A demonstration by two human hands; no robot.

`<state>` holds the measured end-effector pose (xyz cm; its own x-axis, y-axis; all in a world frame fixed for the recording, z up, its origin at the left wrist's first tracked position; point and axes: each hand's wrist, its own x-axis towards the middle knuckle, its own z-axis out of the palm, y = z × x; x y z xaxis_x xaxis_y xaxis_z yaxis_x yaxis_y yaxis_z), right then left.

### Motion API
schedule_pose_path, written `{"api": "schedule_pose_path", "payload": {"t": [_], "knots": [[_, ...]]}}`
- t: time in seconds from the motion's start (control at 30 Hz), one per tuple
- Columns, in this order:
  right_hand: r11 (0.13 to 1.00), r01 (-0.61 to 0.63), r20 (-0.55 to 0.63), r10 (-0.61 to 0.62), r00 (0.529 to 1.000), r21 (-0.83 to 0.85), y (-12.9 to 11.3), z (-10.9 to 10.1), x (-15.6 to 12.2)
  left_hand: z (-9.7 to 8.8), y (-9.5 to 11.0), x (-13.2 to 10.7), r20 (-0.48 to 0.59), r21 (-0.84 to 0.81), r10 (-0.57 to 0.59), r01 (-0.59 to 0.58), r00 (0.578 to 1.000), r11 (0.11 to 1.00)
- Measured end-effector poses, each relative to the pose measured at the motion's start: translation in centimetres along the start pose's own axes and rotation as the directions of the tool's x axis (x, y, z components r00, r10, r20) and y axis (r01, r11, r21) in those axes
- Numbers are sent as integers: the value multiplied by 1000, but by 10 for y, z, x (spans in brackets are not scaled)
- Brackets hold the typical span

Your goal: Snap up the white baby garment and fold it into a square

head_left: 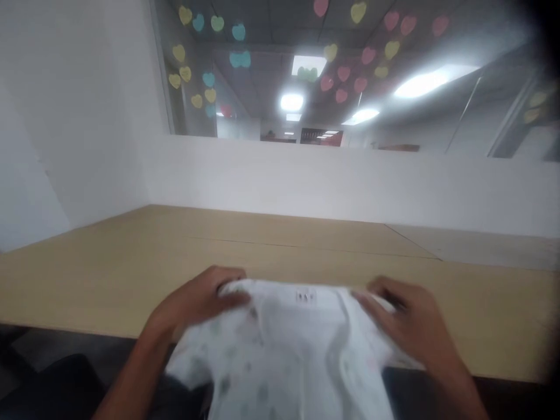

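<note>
A small white short-sleeved baby shirt [258, 350] with faint green and pink spots hangs between my hands, over the table's near edge. Its neckline faces up, and a printed label shows inside the back of the collar. My left hand [205, 297] pinches the shirt at one shoulder, thumb on the near side. At the other shoulder my right hand [406, 315] grips the cloth between thumb and fingers, somewhat blurred. The lower part of the shirt runs out of the bottom of the view.
A light wooden table [109, 268] stretches across the view, with seams between its boards. Behind it rises a white wall [271, 175] below a window [262, 87] with colourful heart stickers. At lower left, something dark, perhaps a chair [65, 385], stands below the table edge.
</note>
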<state>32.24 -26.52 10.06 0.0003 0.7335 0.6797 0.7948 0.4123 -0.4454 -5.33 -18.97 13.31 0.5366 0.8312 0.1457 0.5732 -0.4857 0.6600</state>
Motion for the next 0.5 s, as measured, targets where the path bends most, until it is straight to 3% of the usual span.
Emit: {"api": "schedule_pose_path", "payload": {"t": [0.1, 0.17, 0.27, 0.33, 0.4, 0.5], "knots": [[952, -53, 33, 66, 997, -300, 31, 41, 61, -13, -34, 67, 83, 25, 12, -14, 996, 1000], [884, -120, 169, 217, 961, -452, 59, 73, 75, -17, -74, 91, 176, 5, -104, 105, 979, 994], [854, -136, 169, 251, 953, -502, 96, 113, 58, -21, -137, 93, 116, 52, -159, 153, 981, 987], [854, -125, 159, 234, 959, -505, 112, 133, 37, -21, -171, 86, -6, 19, -141, 141, 990, 990], [895, -98, 198, 201, 959, -434, 121, 147, 21, -18, -194, 81, -42, 4, -156, 157, 987, 988], [944, -66, 284, 164, 945, -325, 126, 159, 13, -9, -206, 81, -41, 25, -199, 200, 979, 980]]}}
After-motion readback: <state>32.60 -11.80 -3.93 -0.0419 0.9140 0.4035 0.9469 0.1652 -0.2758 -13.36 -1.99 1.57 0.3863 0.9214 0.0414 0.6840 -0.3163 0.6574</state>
